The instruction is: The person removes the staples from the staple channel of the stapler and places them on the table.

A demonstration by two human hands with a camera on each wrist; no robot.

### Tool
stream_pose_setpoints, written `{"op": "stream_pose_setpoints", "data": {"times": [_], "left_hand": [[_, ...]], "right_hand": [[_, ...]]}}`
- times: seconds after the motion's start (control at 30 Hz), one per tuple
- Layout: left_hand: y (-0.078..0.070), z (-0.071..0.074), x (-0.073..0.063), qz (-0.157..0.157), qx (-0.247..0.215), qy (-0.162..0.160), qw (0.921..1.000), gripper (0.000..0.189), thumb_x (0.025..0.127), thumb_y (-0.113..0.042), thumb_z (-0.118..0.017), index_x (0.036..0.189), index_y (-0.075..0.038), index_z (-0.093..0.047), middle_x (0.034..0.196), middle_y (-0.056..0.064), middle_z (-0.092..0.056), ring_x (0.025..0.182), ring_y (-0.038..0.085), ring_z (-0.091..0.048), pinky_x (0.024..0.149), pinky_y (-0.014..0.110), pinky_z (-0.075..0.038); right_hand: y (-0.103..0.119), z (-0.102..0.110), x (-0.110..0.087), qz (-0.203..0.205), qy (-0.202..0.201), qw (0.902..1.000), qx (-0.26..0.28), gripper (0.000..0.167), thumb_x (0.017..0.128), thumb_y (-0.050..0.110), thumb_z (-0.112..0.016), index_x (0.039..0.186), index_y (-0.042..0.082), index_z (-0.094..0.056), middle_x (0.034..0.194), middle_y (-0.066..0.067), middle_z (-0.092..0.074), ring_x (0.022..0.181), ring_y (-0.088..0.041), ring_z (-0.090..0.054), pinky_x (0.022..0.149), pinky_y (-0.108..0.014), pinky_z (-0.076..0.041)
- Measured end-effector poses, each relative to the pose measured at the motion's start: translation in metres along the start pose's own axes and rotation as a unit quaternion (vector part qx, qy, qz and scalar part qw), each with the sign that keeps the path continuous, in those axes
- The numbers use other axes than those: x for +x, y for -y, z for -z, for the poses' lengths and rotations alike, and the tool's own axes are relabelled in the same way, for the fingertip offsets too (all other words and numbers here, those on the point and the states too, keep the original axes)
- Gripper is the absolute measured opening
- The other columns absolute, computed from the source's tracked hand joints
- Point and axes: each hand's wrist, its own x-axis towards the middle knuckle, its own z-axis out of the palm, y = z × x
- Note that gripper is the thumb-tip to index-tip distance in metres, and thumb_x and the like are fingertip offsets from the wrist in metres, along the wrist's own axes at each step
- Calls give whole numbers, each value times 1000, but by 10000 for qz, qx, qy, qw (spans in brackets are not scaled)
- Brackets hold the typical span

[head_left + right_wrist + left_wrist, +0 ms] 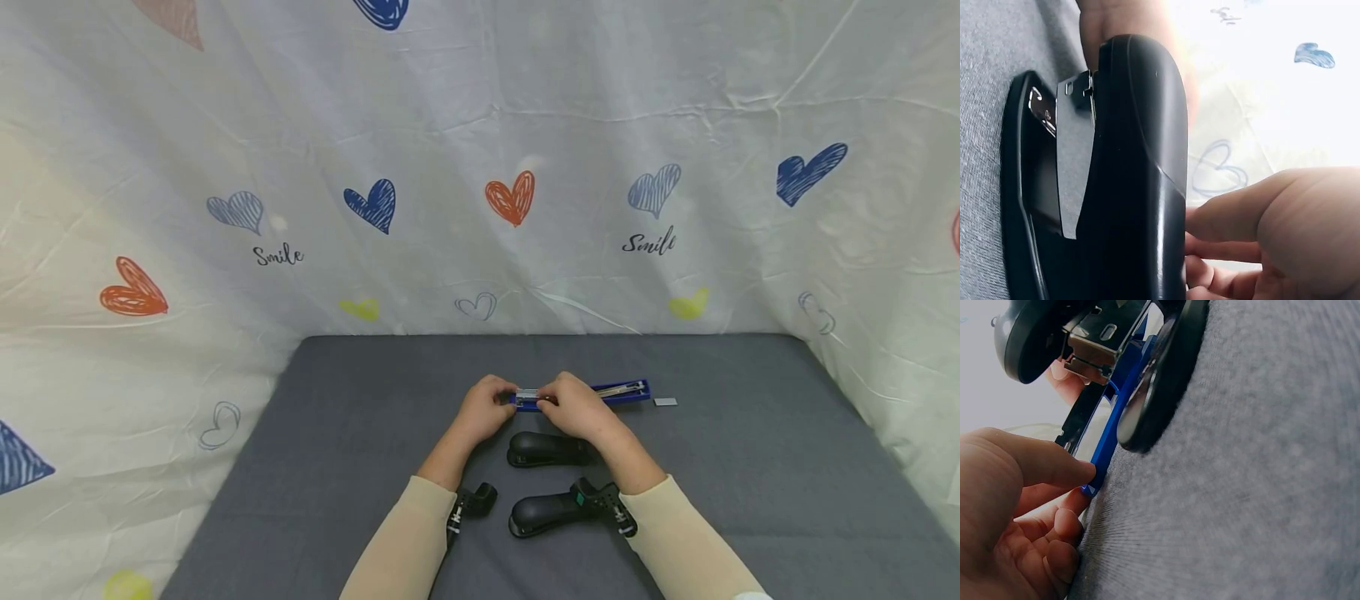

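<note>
A blue stapler (632, 397) lies opened out lengthwise near the back of the table, its metal channel showing. With thumb and fingertips, my left hand (483, 408) pinches its left end; the left wrist view shows that blue end (1109, 440) between them. My right hand (577, 406) grips around its middle with curled fingers, covering that part. In the right wrist view a black stapler (1160, 187) hides the fingertips. Just past the blue stapler's right end lies a small grey staple strip (665, 402).
Two black staplers lie nearer me under the wrists, one (543, 450) behind the other (542, 513). Black wrist camera mounts (480, 500) hang close to them. Grey cloth (337, 467) covers the table, and a white curtain (435, 250) printed with hearts rises behind it.
</note>
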Motion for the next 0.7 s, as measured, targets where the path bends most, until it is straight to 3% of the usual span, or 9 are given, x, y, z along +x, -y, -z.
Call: {"op": "stream_pose_setpoints", "data": {"times": [0.2,0.43,0.7], "left_hand": [[0,1,-1,-6,-51,7,10000,28,89,-5,-74,117,-3,-76,107,7,-64,68,12,-47,62,28,-41],[0,2,-1,-21,-133,-16,9999,29,87,-3,-74,116,-2,-76,106,8,-64,68,11,-48,61,28,-42],[1,0,1,30,-71,5,10000,29,88,-4,-74,117,-3,-76,109,8,-65,68,11,-48,61,28,-42]], "right_hand": [[-1,-2,2,-373,-29,9973,637,24,101,10,-63,118,-4,-74,104,-10,-67,88,-21,-61,79,-44,-52],[0,-6,7,-752,-380,9885,1253,18,102,13,-65,113,4,-74,103,-6,-71,93,-22,-66,82,-43,-53],[-3,-7,7,-634,-516,9823,1688,34,102,9,-64,134,-1,-65,114,-13,-71,101,-27,-69,82,-42,-56]]}}
